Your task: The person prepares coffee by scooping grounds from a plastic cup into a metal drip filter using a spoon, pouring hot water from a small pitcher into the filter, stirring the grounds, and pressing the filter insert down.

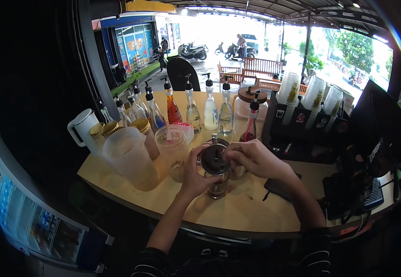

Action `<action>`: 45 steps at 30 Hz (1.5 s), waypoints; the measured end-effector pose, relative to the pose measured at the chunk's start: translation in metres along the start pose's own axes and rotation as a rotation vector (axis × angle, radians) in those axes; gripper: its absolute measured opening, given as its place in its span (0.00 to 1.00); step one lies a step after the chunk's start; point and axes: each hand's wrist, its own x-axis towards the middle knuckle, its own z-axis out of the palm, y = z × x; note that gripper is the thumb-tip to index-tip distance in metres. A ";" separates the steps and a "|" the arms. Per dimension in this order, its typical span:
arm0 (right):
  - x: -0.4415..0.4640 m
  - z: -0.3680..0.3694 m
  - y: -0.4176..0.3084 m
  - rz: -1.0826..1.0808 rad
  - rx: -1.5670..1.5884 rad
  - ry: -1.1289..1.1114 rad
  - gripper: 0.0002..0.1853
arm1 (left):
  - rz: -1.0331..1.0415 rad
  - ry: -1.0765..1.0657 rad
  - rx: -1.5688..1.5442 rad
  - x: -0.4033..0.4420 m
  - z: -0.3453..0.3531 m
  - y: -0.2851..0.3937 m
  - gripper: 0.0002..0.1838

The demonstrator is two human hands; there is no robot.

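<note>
A metal coffee dripper (pixel 216 159) with dark contents sits on top of a clear glass (pixel 217 188) near the middle of the wooden counter. My left hand (pixel 196 171) is wrapped round the dripper's left side. At its right rim is my right hand (pixel 246 158), fingers pinched together over the dark contents; whatever they hold is too small to make out. Just left of my left hand stands a clear plastic jar (pixel 171 150). Behind my right hand is a pump bottle with red liquid (pixel 250 122).
A frosted pitcher (pixel 130 154) and a white jug (pixel 87 129) stand on the left. Pump bottles (pixel 193 115) line the counter's (pixel 256 212) back, beside a lidded jar (pixel 249 108). Stacked cups (pixel 313 94) fill a black holder on the right. A dark pouch (pixel 279 188) lies right of the glass.
</note>
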 end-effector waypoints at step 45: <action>0.007 0.003 0.012 -0.017 0.050 0.030 0.11 | 0.024 -0.309 0.328 0.021 -0.022 0.011 0.48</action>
